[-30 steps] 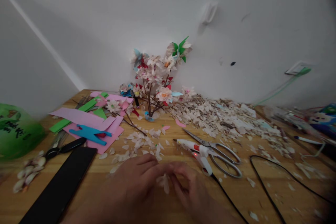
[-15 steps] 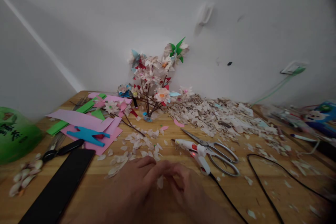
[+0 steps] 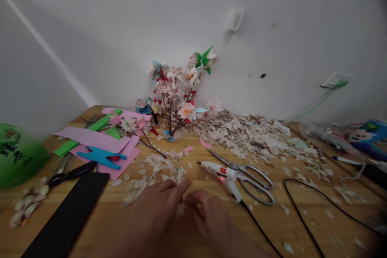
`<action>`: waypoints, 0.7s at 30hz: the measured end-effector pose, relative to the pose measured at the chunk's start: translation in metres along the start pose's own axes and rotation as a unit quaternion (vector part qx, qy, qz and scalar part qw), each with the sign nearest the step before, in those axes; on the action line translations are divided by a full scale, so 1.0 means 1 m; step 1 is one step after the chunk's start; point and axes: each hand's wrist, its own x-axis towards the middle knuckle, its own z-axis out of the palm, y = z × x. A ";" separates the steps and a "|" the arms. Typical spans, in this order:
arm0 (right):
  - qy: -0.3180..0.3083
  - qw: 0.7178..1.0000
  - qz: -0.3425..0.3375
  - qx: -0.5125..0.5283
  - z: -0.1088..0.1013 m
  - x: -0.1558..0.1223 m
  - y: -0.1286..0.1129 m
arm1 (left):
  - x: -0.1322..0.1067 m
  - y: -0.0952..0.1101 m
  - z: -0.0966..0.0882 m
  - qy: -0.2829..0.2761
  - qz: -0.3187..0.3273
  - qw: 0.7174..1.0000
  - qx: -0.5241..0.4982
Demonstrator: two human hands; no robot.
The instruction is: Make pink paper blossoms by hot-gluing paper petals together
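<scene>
My left hand (image 3: 161, 205) is low in the middle, back up, with its forefinger stretched forward and the other fingers curled under. A pale garlic-skin petal (image 3: 180, 209) shows below that forefinger and seems pinched there. Just to the right, my right hand (image 3: 208, 211) has its fingers bent and tips together, close to the petal. Whether anything is in those tips is hidden. Ahead of both hands lie loose garlic-skin petals (image 3: 160, 164). A white glue gun (image 3: 222, 171) with a red light and silver scissors (image 3: 256, 183) rest to the right.
Handmade flowers (image 3: 178, 80) stand against the wall. A heap of garlic skins (image 3: 248, 131) spreads behind the scissors. On the left are coloured paper (image 3: 93, 136), a black phone (image 3: 69, 213), garlic cloves (image 3: 30, 201) and a green bag (image 3: 19, 157). A black cord (image 3: 260, 225) runs rightward.
My two hands have come slightly apart; their fingertips met before and a gap now shows. The petal has shifted a little left with my left hand.
</scene>
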 end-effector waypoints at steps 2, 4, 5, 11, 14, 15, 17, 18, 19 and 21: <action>0.000 1.000 0.003 -0.008 0.002 -0.001 0.001 | 0.003 0.006 -0.005 -0.007 0.001 1.000 0.006; 0.004 1.000 0.001 -0.010 0.004 -0.001 0.001 | 0.006 0.012 -0.009 -0.013 -0.003 1.000 0.011; 0.006 1.000 0.000 -0.010 0.005 -0.001 0.001 | 0.007 0.015 -0.010 -0.018 -0.006 1.000 0.010; -0.012 0.999 0.030 -0.021 0.005 0.003 -0.003 | 0.008 0.010 -0.004 0.004 -0.025 0.999 0.026; -0.025 0.999 0.039 -0.029 0.005 0.003 -0.005 | 0.007 0.005 -0.002 0.036 -0.050 0.997 0.049; -0.027 0.998 0.047 -0.023 0.005 0.003 -0.005 | 0.007 0.005 -0.003 0.033 -0.054 0.997 0.051; -0.035 0.997 0.066 -0.002 0.006 0.002 -0.006 | 0.007 0.008 -0.004 0.003 -0.059 0.997 0.053; -0.039 0.996 0.076 0.005 0.006 0.002 -0.006 | 0.008 0.011 -0.005 -0.019 -0.061 0.997 0.051; -0.041 0.995 0.086 0.008 0.006 0.002 -0.007 | 0.008 0.013 -0.006 -0.042 -0.062 0.996 0.048; -0.047 0.994 0.099 0.008 0.007 0.003 -0.008 | 0.009 0.016 -0.006 -0.065 -0.065 0.995 0.035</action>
